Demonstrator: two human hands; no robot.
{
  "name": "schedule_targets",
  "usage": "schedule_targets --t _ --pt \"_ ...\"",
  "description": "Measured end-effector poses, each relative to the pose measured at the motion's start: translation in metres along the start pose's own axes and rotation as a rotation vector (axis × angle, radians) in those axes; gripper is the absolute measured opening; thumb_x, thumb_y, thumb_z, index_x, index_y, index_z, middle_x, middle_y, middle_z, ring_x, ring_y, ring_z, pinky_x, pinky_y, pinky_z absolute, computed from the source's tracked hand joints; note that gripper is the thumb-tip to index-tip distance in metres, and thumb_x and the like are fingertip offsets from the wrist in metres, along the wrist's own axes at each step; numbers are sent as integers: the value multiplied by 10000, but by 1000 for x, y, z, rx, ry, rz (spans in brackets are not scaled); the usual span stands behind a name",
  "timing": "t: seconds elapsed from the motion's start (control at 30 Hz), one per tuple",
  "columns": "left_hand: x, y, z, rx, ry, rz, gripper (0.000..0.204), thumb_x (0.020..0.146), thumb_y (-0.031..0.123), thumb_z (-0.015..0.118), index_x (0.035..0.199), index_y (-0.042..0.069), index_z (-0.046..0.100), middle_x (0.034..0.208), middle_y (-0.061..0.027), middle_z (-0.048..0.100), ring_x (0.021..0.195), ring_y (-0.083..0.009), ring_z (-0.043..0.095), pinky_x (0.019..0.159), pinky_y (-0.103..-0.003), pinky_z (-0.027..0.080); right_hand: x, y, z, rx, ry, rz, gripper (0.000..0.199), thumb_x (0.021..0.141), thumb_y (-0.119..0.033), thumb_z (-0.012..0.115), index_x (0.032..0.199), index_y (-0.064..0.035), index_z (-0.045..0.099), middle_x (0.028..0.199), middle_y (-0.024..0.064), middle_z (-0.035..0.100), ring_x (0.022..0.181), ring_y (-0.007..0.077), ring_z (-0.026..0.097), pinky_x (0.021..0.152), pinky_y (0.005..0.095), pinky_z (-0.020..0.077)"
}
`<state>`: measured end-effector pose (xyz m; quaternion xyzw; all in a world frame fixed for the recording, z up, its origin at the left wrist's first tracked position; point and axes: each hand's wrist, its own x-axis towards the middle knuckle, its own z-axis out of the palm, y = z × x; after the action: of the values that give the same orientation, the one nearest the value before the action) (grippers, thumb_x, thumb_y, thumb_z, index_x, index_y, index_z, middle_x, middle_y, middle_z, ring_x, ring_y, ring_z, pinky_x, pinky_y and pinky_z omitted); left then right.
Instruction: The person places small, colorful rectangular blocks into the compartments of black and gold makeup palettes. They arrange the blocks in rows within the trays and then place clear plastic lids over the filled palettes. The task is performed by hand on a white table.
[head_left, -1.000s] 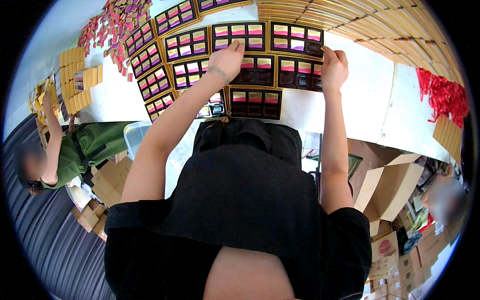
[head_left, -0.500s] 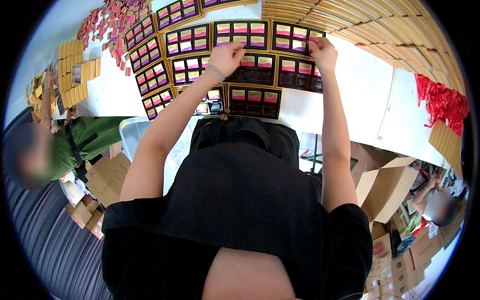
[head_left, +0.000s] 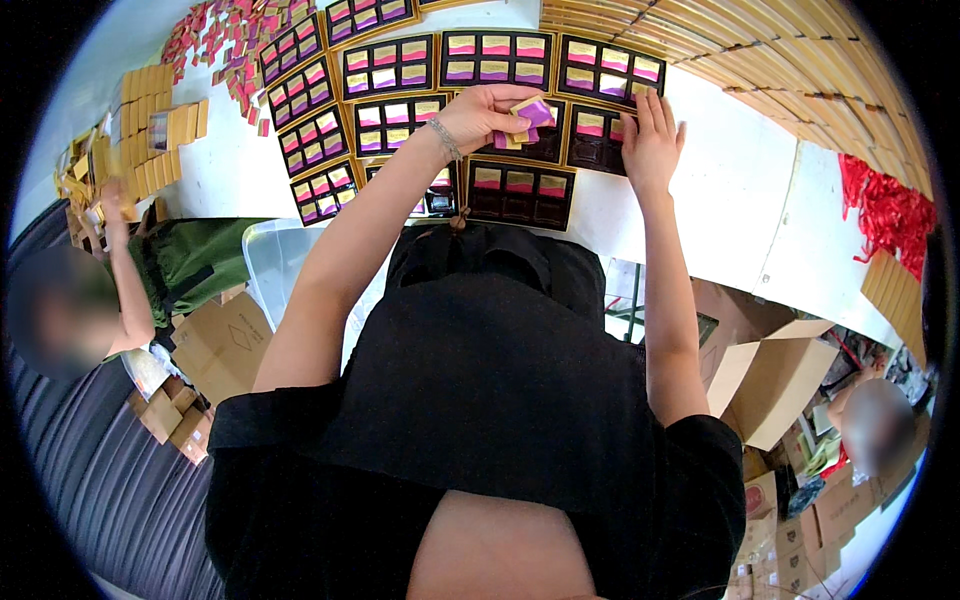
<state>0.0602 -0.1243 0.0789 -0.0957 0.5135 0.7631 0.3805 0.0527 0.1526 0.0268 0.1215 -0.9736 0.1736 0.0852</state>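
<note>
My left hand [head_left: 492,113] is closed on several small purple-and-gold wrapped squares [head_left: 532,116], held over a gold-edged box with a black tray [head_left: 548,150]. My right hand [head_left: 654,150] lies with stretched fingers over the right side of the neighbouring box [head_left: 592,150], holding nothing that I can see. That box has pink-and-gold squares in its far row and bare black compartments in its near row. The nearest box [head_left: 520,197] is filled the same way. Farther back, a box [head_left: 612,70] carries squares in both rows.
More filled boxes [head_left: 388,66] stand in rows to the left. Loose squares [head_left: 240,55] lie heaped at the far left; gold boxes [head_left: 148,120] are stacked below them. Long gold stacks [head_left: 760,55] line the far right, near red ribbon [head_left: 885,205]. Two other people work at either side.
My left hand has turned and moved right, bringing the wrapped squares into view. My right hand has come down slightly, its fingers now stretched out. The view has shifted a little.
</note>
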Motion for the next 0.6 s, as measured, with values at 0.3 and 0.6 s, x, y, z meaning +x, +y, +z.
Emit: schedule_targets --t 0.3,0.6 --pt "-3 -7 17 -16 -28 3 508 818 -2 658 1296 23 487 1238 -121 571 1072 -200 600 916 -315 519 -3 -64 -12 1376 -349 525 251 859 -22 638 1104 -36 588 827 22 608 675 99 592 586 225 506" --pt "-18 -21 6 -79 -14 -42 433 850 -12 602 1273 -7 512 1205 -141 595 1112 -234 586 938 -323 501 -35 -52 -23 1740 -427 772 172 913 -15 558 1070 -33 623 850 16 613 795 103 619 669 231 535"
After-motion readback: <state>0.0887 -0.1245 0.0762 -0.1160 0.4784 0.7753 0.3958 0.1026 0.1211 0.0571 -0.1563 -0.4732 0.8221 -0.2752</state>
